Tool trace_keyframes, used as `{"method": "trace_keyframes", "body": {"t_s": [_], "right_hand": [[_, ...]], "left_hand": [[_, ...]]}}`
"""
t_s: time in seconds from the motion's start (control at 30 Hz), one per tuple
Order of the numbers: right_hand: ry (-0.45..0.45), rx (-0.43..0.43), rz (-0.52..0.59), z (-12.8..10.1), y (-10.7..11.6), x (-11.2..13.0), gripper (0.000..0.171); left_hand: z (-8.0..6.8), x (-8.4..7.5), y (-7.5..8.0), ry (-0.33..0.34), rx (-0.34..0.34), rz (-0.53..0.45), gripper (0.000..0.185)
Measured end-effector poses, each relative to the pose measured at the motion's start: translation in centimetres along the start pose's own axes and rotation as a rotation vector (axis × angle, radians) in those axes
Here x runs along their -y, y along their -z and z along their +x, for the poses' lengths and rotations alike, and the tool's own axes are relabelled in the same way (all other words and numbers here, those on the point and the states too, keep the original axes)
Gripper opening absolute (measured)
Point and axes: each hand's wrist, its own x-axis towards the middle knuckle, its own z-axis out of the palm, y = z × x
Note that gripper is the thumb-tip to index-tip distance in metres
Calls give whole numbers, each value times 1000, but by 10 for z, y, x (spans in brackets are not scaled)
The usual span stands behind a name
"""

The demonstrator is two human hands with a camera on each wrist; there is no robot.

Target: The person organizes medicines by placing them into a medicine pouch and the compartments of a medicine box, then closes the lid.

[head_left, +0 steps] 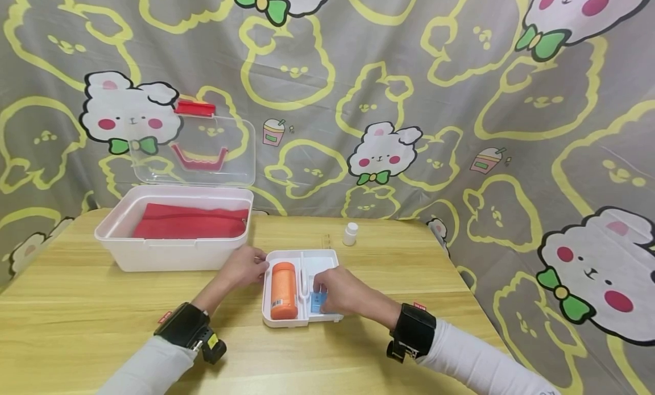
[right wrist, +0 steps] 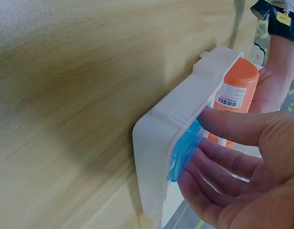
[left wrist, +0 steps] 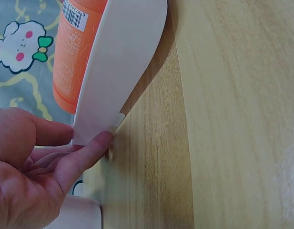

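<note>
Right hand (head_left: 339,290) pinches the blue pack (right wrist: 184,151), left hand (head_left: 248,265) the tray (head_left: 321,263)! 1 orange bottle (head_left: 284,290) in between, white bottle (head_left: 350,234) outside, beyond.

Grey fabric (head_left: 348,54) with yellow-outlined cartoon animals hangs behind a wood-grain table (head_left: 77,315). Pale light gleams on its surface.

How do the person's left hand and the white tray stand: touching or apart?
Touching. The left wrist view shows the left hand holding the white tray, a fingertip against its outer wall, no gap.
</note>
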Motion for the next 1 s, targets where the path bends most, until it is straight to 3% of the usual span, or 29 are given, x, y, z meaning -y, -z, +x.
{"method": "trace_keyframes", "body": {"t_s": [0.37,0.67,1.0], "right_hand": [[-23,17,26,1,3,1,27],[-100,-50,50,10,16,0,19],[-151,-297,37,32,31,-31,19]], "left_hand": [[2,2,0,-5,10,-7,25],[0,0,1,-6,11,-14,25],[-1,1,1,-12,10,-6,25]]}}
